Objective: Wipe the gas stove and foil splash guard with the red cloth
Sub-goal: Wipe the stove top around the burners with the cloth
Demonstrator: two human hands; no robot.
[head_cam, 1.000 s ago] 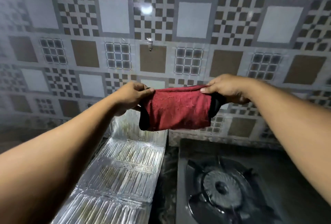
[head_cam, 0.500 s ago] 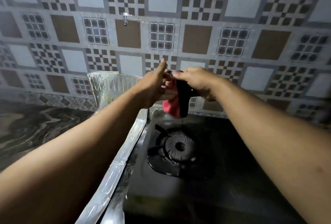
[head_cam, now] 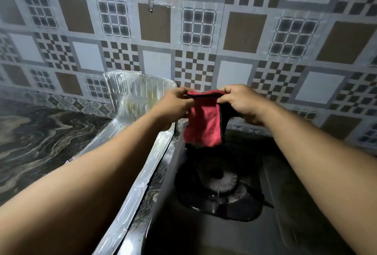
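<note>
Fold before wiping: with fingertips (head_cam: 184, 94) of left hand (head_cam: 173, 105) and right hand (head_cam: 241, 102) pinching the top hem of the red cloth (head_cam: 204, 126), held mid-frame in the air above the gas stove (head_cam: 204, 232), bring both pinches together to form a flat pad. Keep the hanging edge clear of the burner (head_cam: 219, 181). Apply pad first to foil splash guard (head_cam: 132, 95), left of centre, with light pressure, since thin foil probably dents easily.

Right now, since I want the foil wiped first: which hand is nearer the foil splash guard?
Left. The left hand pinches the red cloth right in front of the foil splash guard; the right hand grips the cloth's other end, farther right, above the gas stove.
</note>
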